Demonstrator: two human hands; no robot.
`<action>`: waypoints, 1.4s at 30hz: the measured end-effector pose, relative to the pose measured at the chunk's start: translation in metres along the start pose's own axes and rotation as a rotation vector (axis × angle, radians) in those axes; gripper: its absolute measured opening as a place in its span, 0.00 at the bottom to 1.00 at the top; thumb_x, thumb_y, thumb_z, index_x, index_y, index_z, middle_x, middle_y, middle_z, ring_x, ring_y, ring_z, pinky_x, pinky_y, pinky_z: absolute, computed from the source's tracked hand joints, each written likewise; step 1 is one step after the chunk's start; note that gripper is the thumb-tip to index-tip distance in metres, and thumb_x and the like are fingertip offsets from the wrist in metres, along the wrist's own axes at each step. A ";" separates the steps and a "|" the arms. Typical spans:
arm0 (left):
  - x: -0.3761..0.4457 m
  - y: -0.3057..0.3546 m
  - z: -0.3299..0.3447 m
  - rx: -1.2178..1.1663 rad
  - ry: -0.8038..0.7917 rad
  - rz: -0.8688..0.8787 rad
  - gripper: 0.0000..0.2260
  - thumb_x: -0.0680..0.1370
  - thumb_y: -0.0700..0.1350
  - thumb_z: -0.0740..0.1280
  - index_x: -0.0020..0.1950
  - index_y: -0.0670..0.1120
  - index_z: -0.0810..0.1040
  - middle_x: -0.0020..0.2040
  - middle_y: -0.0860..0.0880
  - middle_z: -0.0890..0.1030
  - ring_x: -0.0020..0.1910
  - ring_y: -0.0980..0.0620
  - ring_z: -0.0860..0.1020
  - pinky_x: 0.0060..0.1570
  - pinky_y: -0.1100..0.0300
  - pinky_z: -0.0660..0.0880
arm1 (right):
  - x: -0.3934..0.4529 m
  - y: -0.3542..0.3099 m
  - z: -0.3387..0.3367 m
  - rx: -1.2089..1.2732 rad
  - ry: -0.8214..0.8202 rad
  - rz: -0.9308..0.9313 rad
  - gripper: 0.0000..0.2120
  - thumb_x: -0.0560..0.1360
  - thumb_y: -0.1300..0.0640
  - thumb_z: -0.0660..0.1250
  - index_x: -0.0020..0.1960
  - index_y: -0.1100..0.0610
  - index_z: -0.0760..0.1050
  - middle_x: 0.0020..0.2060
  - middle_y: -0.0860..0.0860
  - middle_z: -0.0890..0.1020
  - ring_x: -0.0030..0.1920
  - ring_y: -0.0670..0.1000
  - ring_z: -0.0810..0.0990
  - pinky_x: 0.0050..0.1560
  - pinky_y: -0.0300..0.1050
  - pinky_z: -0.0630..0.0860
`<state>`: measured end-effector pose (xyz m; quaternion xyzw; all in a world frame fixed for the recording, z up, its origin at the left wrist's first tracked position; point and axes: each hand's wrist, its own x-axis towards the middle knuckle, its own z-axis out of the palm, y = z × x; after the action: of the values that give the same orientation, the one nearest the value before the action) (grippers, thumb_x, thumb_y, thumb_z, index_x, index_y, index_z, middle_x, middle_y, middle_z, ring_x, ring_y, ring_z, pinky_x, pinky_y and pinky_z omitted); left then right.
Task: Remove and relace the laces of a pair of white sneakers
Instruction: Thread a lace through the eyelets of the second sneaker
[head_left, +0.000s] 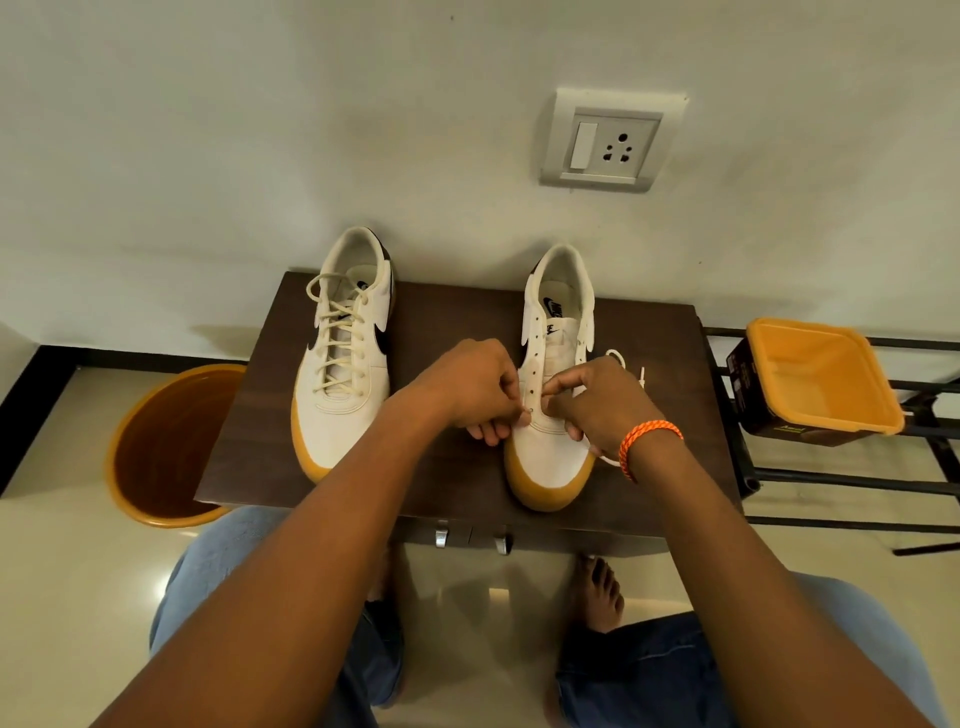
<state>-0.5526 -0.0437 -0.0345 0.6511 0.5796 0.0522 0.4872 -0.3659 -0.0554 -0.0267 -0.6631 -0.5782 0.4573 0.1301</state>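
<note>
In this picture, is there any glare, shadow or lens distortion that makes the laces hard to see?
Head view: wide-angle bending curves the table edges and wall socket; glare only on the floor tiles; soft shadow beside the laced sneaker; on the unlaced sneaker, both hands hide the lace near the lowest eyelets.

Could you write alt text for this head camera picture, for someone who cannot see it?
Seen from above, a person's left hand and right hand pinch a white lace at the lowest eyelets of an unlaced white sneaker on a dark wooden table. A second sneaker, fully laced, stands to its left. An orange bucket sits on the floor beside the table.
</note>
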 end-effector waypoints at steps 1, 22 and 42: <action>0.000 0.002 -0.001 0.002 0.002 0.003 0.04 0.79 0.41 0.76 0.47 0.41 0.84 0.37 0.45 0.87 0.37 0.48 0.88 0.45 0.49 0.87 | 0.001 0.000 0.001 -0.050 0.042 -0.030 0.04 0.79 0.61 0.73 0.50 0.53 0.84 0.35 0.53 0.83 0.22 0.45 0.74 0.23 0.38 0.72; -0.011 0.006 -0.025 -0.479 0.218 0.214 0.08 0.84 0.41 0.68 0.50 0.35 0.78 0.44 0.42 0.85 0.40 0.42 0.84 0.49 0.42 0.84 | 0.003 0.004 -0.017 -0.284 -0.051 -0.203 0.10 0.76 0.58 0.75 0.45 0.43 0.82 0.47 0.43 0.77 0.50 0.49 0.77 0.51 0.44 0.77; -0.008 0.011 -0.021 -0.654 0.299 0.328 0.04 0.82 0.39 0.71 0.49 0.39 0.82 0.42 0.44 0.85 0.38 0.47 0.81 0.43 0.56 0.81 | 0.004 0.004 -0.024 -0.386 -0.078 -0.193 0.11 0.73 0.57 0.79 0.49 0.47 0.81 0.42 0.40 0.71 0.48 0.48 0.75 0.49 0.42 0.72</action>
<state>-0.5608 -0.0368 -0.0118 0.5305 0.4854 0.4055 0.5643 -0.3450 -0.0444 -0.0183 -0.5991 -0.7204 0.3489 0.0213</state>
